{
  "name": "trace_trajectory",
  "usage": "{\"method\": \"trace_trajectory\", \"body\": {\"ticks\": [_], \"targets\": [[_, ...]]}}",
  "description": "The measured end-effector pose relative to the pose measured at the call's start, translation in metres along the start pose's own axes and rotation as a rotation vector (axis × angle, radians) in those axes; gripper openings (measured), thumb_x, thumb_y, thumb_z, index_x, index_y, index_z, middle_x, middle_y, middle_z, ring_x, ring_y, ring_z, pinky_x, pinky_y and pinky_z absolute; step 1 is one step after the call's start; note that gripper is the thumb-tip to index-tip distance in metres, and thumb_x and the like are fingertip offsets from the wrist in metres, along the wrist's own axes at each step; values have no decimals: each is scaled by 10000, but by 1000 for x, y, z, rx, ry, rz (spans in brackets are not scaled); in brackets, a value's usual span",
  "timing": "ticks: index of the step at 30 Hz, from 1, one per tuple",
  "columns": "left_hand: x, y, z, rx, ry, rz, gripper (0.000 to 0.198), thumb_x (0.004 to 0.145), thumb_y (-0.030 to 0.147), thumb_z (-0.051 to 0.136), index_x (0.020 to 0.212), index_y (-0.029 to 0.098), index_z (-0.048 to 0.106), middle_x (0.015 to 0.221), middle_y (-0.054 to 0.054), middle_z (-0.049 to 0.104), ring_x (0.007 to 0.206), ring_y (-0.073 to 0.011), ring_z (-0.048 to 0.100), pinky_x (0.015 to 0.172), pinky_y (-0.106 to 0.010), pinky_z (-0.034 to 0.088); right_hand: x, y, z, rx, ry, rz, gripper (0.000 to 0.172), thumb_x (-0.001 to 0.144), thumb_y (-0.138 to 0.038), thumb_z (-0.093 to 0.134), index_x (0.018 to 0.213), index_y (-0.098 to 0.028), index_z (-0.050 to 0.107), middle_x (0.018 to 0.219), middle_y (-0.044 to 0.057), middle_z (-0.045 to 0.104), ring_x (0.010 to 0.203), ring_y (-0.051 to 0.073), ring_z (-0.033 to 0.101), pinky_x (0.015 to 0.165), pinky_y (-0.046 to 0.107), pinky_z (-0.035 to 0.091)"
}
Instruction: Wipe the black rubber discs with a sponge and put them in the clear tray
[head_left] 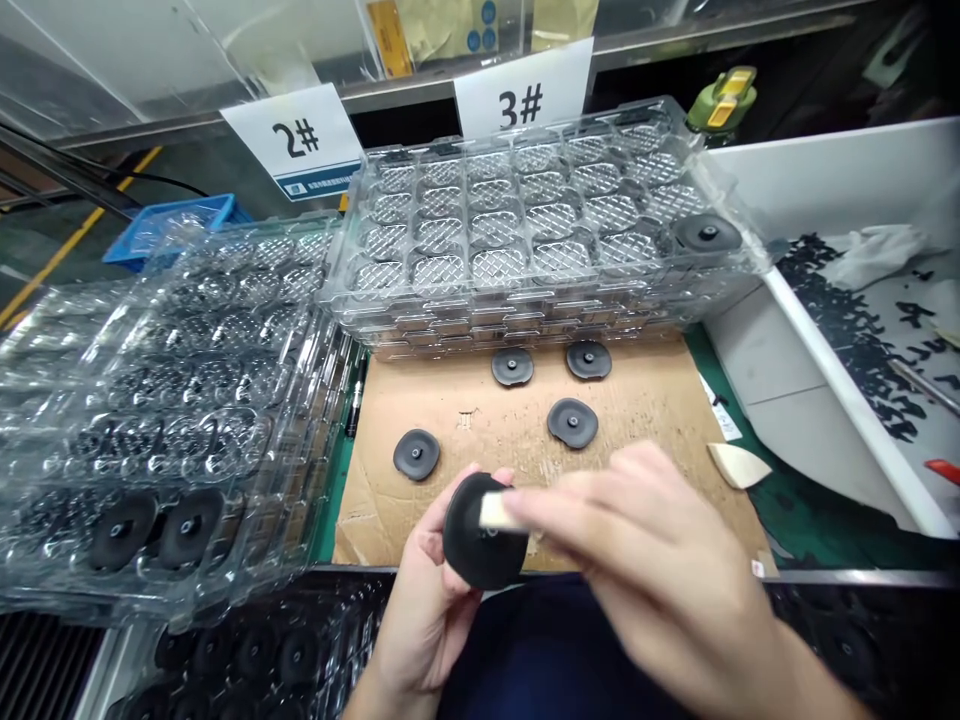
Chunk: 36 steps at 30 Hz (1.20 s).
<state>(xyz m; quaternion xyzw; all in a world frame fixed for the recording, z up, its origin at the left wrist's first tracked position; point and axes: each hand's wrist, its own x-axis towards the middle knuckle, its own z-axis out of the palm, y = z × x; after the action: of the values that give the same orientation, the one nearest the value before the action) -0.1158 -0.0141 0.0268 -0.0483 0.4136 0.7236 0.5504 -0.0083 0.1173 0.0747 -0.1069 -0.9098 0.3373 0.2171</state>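
Looking down in the head view, a black disc (480, 545) is held low in the middle, over the near edge of the cardboard sheet (660, 400), pinched at its rim by the left hand (427, 610). A small pale piece (496, 511) is gripped between the fingertips of the blurred right hand (652, 560) and laid against the disc's face. Four loose discs (572, 422) are spread on the cardboard. Behind them a stack of clear trays (525, 320) is seen, with one disc (707, 233) seated in its right-end pocket.
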Motion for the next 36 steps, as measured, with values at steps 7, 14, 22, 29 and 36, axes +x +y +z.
{"method": "trace_trajectory", "body": {"ticks": [7,14,22,29,36], "targets": [[-2,3,3,-26,72,47,526,608,326,743,1110,275,594,1174,-46,610,1067,-213,558,848,-236,459,-7,34,19,287,-48,368,200,861,-212,483,984,-250,637,956,9,667,837,157,593,734,280,442],[-1,1,-7,-129,-43,4,486,663,325,697,1128,249,583,1232,-60,571,1113,-271,528,966,-340,401,-52,64,62,298,-99,550,242,874,-294,454,1016,-223,637,996,44,665,914,186,611,796,343,490],[-2,3,-9,-125,-61,-27,527,655,335,697,1160,265,561,1266,-75,541,1125,-277,519,1028,-398,326,-52,73,62,212,-56,524,262,871,-281,433,1047,-219,617,1012,61,655,935,214,593,817,395,469],[-3,-5,-2,-104,-58,37,475,712,299,666,1172,270,548,1249,-66,555,1131,-245,514,951,-324,418,-19,14,18,248,179,388,273,847,-210,507,1112,-255,551,1077,18,616,937,155,588,769,242,484],[-4,-6,3,-78,58,-11,351,718,237,669,1063,267,615,1099,-3,643,999,-174,594,869,-255,474,13,-21,18,270,-234,95,263,853,-109,437,1052,-184,591,909,24,634,815,125,590,748,230,479]]}}
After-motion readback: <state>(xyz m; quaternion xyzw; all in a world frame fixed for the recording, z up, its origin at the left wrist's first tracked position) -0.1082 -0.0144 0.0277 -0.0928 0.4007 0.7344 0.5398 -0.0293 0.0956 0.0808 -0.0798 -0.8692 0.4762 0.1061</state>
